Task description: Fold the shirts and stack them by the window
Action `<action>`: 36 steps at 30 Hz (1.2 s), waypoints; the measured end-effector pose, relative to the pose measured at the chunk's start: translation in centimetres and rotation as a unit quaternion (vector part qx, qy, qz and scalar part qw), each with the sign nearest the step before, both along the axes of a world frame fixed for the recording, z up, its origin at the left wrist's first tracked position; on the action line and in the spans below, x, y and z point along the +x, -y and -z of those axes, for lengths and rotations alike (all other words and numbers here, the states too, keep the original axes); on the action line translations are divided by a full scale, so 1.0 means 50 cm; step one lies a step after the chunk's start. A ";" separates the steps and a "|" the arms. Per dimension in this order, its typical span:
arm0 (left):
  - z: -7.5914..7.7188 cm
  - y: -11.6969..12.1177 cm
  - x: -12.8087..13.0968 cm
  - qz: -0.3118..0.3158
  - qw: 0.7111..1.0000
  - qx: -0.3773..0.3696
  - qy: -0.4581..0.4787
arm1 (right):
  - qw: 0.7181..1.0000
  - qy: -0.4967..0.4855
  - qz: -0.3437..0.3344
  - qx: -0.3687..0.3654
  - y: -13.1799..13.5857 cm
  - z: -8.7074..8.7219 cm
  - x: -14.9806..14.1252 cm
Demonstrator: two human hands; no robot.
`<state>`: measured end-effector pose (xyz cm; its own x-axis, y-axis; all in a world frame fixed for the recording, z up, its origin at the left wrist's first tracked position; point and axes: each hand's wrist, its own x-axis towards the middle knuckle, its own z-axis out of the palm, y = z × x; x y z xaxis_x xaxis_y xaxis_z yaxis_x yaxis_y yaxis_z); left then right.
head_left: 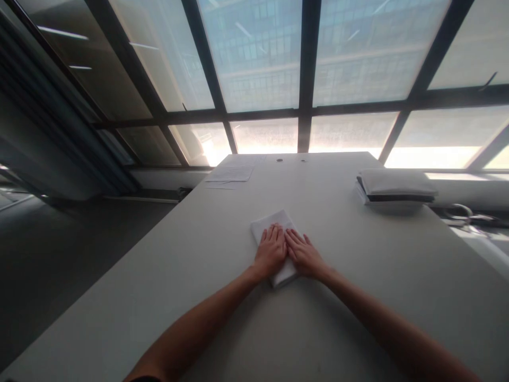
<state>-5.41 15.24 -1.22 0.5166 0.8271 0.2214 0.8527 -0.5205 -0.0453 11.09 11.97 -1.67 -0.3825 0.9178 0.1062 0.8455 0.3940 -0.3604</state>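
A folded white cloth [283,275] lies flat in the middle of the white table, turned slightly askew. My left hand [272,248] rests palm down on it with the fingers stretched out toward the far end. Beside it, my right hand [304,252] is also flat, with its fingertips on the cloth and its outer part past the cloth's right edge. The two hands touch or nearly touch at the inner fingers. Both cover the cloth's middle, while its far and near ends show.
The white table [191,276] reaches to the windows. A stack of folded cloths [397,187], white or grey with a dark layer, sits at the right edge. Paper sheets [229,173] lie at the far left. Beyond the right edge stands something with metal rings [459,213].
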 end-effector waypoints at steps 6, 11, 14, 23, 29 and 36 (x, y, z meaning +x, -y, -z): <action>0.010 0.052 0.014 -0.004 1.000 0.003 0.016 | 0.999 -0.007 -0.043 -0.032 -0.131 -0.012 -0.011; 0.023 0.125 0.013 0.051 0.998 -0.014 0.017 | 0.999 0.006 -0.008 -0.048 -0.226 -0.003 -0.027; 0.028 0.158 0.012 0.096 0.994 -0.039 0.025 | 0.999 -0.009 0.010 -0.051 -0.261 0.007 -0.034; 0.014 0.090 -0.023 0.229 0.966 -0.111 0.051 | 0.986 -0.146 0.077 -0.015 -0.307 0.022 0.011; -0.081 0.001 -0.125 0.309 0.909 -0.266 0.085 | 0.969 -0.206 0.137 -0.003 -0.261 0.017 0.092; -0.084 0.005 -0.134 0.152 0.950 -0.215 0.169 | 0.952 -0.225 0.200 -0.061 -0.179 0.011 0.131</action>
